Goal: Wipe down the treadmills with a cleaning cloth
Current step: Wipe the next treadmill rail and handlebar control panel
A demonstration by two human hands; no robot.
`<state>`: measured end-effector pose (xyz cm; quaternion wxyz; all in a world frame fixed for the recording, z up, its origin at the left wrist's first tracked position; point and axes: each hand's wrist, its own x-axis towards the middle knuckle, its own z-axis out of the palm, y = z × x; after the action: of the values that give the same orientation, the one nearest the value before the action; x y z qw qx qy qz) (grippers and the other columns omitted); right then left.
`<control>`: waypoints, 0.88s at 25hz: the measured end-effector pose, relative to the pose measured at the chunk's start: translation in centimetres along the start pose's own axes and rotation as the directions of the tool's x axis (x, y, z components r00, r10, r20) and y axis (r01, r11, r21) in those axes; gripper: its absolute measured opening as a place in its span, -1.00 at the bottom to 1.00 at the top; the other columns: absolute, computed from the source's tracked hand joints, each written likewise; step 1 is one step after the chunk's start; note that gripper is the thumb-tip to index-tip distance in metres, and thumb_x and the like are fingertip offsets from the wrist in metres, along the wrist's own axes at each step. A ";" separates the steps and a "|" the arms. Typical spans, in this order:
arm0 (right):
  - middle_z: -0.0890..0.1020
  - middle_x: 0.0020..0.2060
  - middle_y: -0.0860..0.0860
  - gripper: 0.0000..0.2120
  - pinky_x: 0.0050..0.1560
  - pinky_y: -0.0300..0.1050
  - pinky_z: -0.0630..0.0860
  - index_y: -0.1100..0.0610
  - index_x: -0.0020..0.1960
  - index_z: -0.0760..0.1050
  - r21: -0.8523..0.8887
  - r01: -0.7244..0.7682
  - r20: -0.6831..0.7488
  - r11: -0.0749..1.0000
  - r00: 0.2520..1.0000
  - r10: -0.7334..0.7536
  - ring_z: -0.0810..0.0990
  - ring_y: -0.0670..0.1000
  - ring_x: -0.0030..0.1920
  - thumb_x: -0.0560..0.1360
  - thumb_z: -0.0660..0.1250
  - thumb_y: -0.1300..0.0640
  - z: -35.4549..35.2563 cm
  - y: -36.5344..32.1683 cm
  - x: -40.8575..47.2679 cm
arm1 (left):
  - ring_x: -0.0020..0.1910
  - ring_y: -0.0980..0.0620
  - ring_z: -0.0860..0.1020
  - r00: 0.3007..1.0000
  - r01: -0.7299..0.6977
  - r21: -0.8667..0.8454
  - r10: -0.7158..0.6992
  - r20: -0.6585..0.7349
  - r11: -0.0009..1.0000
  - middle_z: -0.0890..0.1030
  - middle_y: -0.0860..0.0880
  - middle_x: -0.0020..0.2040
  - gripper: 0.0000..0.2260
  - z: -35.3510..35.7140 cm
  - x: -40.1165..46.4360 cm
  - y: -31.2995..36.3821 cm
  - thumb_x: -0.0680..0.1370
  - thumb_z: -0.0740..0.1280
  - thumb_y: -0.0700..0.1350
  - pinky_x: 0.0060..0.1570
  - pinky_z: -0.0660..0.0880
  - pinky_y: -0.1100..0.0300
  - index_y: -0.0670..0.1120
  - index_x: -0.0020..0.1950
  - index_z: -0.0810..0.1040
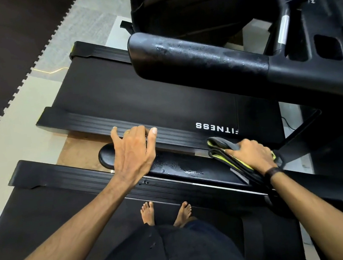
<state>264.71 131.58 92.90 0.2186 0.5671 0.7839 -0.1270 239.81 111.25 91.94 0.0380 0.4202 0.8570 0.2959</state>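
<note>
Gripping the cloth point(230, 154) on the handrail point(184, 167), right hand point(252, 154); left hand point(134, 152) spread, empty.

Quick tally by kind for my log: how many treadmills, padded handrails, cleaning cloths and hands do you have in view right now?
Treadmills: 2, the near treadmill and the far treadmill
Padded handrails: 2, the near handrail and the far handrail
Cleaning cloths: 1, the cloth
Hands: 2, the left hand and the right hand
Total: 7
</note>
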 end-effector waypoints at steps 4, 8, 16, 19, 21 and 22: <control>0.61 0.26 0.12 -0.38 0.06 -0.02 0.36 0.09 0.21 0.54 0.003 0.093 0.218 0.996 0.972 -0.091 0.58 0.18 0.24 0.48 0.24 -0.41 1.1 -8.2 2.3 | -0.37 0.07 0.40 0.999 0.027 -0.026 -0.028 -0.040 0.999 0.37 0.11 -0.36 -0.65 -0.1 -0.1 0.1 0.69 0.00 0.12 0.39 0.19 -0.28 0.01 -0.24 0.29; 0.68 0.07 0.13 -0.49 -0.10 -0.01 0.34 0.08 -0.03 0.53 0.062 0.301 -0.028 0.952 0.953 -0.300 0.63 0.20 0.07 0.51 0.16 -0.37 1.9 -13.7 -0.5 | -0.34 0.08 0.42 0.998 0.054 -0.044 -0.056 -0.041 0.998 0.36 0.15 -0.36 -0.66 -0.3 0.0 0.2 0.68 0.00 0.12 0.38 0.19 -0.29 0.04 -0.24 0.30; 0.70 -0.05 0.04 -0.46 -0.12 0.00 0.44 -0.09 0.08 0.61 0.034 0.297 -0.237 0.954 0.930 -0.281 0.65 0.18 0.03 0.42 0.10 -0.42 1.2 -1.9 -2.9 | -0.22 0.12 0.43 0.993 0.078 -0.085 -0.085 -0.080 0.993 0.50 0.12 -0.24 -0.71 -1.1 0.4 -0.9 0.66 0.03 0.15 0.41 0.15 -0.31 0.06 -0.13 0.40; 0.69 0.08 0.09 -0.47 0.01 0.01 0.44 -0.03 0.08 0.62 0.090 0.121 0.075 0.989 0.989 -0.128 0.63 0.20 0.12 0.42 0.23 -0.43 0.3 1.7 1.3 | -0.18 0.08 0.46 0.991 0.122 -0.019 -0.123 -0.051 0.992 0.52 0.09 -0.22 -0.67 -1.7 0.7 -2.1 0.65 0.04 0.16 0.42 0.12 -0.31 0.02 -0.12 0.45; 0.65 0.18 0.12 -0.37 0.11 0.00 0.45 0.05 0.15 0.59 0.085 0.104 0.214 0.991 0.969 -0.120 0.60 0.19 0.20 0.40 0.26 -0.45 0.6 0.6 3.7 | -0.14 0.08 0.45 0.989 0.142 0.017 -0.142 -0.034 0.990 0.52 0.08 -0.19 -0.63 -1.7 0.9 -2.3 0.65 0.03 0.17 0.43 0.11 -0.31 -0.01 -0.11 0.48; 0.63 0.24 0.13 -0.33 0.14 -0.01 0.43 0.08 0.21 0.57 0.066 0.118 0.241 0.991 0.962 -0.131 0.59 0.18 0.24 0.40 0.26 -0.44 1.0 -0.7 4.4 | -0.14 0.08 0.45 0.989 0.146 0.022 -0.146 -0.016 0.989 0.53 0.07 -0.18 -0.61 -1.6 1.0 -2.2 0.65 0.02 0.17 0.43 0.11 -0.30 -0.03 -0.11 0.49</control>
<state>263.07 134.62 89.86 0.2909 0.5021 0.7814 -0.2295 237.13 110.16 92.20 0.0486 0.3548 0.8889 0.2857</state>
